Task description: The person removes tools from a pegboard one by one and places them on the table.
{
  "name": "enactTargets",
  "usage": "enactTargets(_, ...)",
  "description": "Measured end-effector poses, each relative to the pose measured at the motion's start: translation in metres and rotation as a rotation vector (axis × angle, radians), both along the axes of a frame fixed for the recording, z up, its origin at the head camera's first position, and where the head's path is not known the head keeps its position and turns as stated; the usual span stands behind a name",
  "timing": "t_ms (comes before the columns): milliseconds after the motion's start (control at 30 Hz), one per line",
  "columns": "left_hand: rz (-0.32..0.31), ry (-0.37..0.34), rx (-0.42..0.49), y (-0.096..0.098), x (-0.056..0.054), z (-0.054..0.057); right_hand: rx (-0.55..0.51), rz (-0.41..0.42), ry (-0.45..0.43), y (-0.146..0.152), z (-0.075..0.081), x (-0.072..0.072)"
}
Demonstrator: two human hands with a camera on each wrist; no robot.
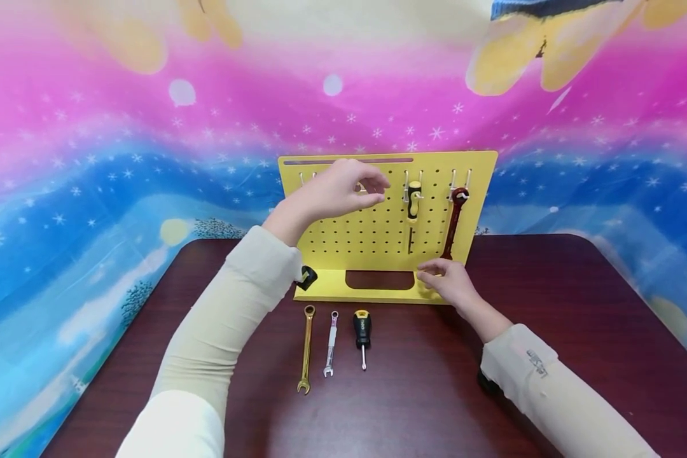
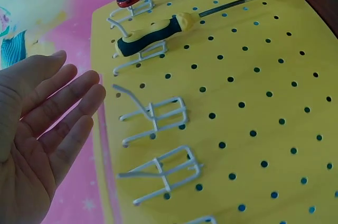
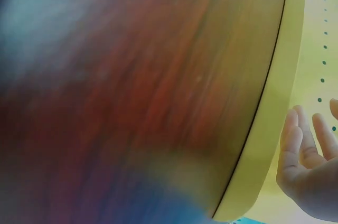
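My left hand (image 1: 343, 187) is raised before the upper part of a yellow pegboard (image 1: 372, 238), fingers loosely bent and holding nothing. In the left wrist view its palm and fingers (image 2: 58, 102) are apart from the white wire hooks (image 2: 153, 118). A red combination wrench (image 1: 455, 219) hangs on the rightmost hook. Left of it, a yellow-and-black screwdriver (image 1: 414, 200) hangs tip down. My right hand (image 1: 449, 283) is just below the red wrench's lower end, near the pegboard's base. Its fingers (image 3: 309, 145) look relaxed in the right wrist view, with nothing between them.
On the dark wooden table (image 1: 412, 394) lie a gold combination wrench (image 1: 306, 350), a small silver wrench (image 1: 331, 343) and a black-and-yellow screwdriver (image 1: 363, 334). A small black-and-yellow object (image 1: 306, 278) is on the base's left, partly behind my left sleeve. A patterned cloth (image 1: 149, 140) surrounds the table.
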State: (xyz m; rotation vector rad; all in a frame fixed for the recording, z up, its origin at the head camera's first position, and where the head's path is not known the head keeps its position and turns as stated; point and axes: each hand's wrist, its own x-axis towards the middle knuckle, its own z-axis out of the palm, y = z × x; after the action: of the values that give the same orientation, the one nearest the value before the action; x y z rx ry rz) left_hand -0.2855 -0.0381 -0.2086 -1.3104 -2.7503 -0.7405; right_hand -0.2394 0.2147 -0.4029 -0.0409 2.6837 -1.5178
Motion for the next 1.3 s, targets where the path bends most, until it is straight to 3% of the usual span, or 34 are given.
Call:
enactTargets(333, 0.026, -0.046, 0.069, 0.012, -0.016, -0.011, -0.074, -0.029, 0.004, -0.011, -0.003, -0.010)
enactTargets(600, 0.029, -0.043, 0.074, 0.027, -0.022, -0.019, -0.148, -0.057, 0.018, -0.019, -0.005, -0.019)
enactTargets(867, 0.039, -0.055, 0.136, 0.039, -0.026, -0.016, -0.155, -0.067, 0.018, -0.022, -0.004, -0.021)
enactTargets(1300, 0.041, -0.073, 0.104, 0.056, -0.033, -0.023, -0.137, -0.059, 0.056, -0.022, -0.005, -0.025)
